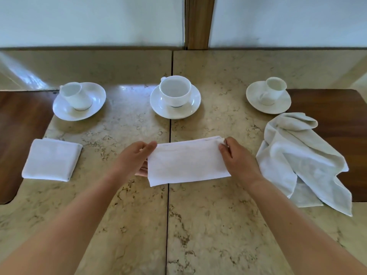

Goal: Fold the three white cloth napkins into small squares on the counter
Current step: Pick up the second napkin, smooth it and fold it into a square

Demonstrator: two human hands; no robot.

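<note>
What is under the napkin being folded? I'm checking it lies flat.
Under the half-folded napkin the left hand's fingers slip beneath its left edge. Elsewhere it seems to rest on the marble counter; anything else beneath is covered.

Matt white cloth napkins [186, 161], glossy white ceramic cups [175, 91], polished veined stone counter [208, 215], dark varnished wood panels [21, 124].

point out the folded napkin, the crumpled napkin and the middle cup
folded napkin [52, 159], head view, centre of its top face
crumpled napkin [301, 161], head view, middle of the cloth
middle cup [175, 92], head view, inside of the bowl
</note>
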